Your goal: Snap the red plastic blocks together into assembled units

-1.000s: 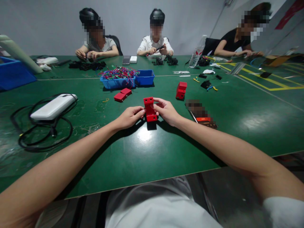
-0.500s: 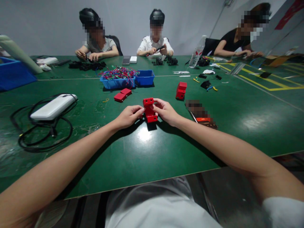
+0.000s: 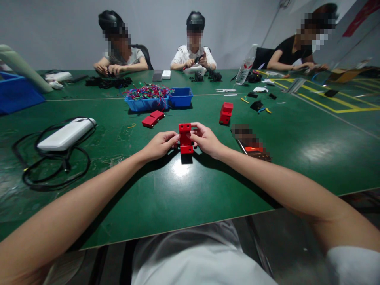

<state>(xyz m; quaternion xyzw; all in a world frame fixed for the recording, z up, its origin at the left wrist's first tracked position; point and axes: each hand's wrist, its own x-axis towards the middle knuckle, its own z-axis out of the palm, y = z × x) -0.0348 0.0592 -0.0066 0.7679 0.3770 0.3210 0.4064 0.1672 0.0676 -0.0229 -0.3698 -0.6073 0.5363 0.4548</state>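
Between both hands, just above the green table (image 3: 166, 190), is a red U-shaped housing (image 3: 185, 138) with small round holes in its end blocks. My left hand (image 3: 162, 144) pinches its left side with thumb and fingers. On the opposite side, my right hand (image 3: 206, 139) grips it, the thumb reaching over its recessed middle. Some fingertips are hidden behind the part. Farther back and to the right stands a similar red housing (image 3: 226, 113). Two flat red pieces (image 3: 153, 118) lie together beyond my left hand.
A blue bin (image 3: 147, 103) of coloured wires stands beside another blue bin (image 3: 181, 97). To the left, a white power bank (image 3: 67, 134) lies among black cables. A phone (image 3: 251, 143) lies right of my right hand. Three people sit across the table, near a tilted plastic bottle (image 3: 247, 65).
The red housing has turned slightly to sit straighter between my hands. My hands keep their grip. Across the table, the middle person's hands have shifted around a dark object.
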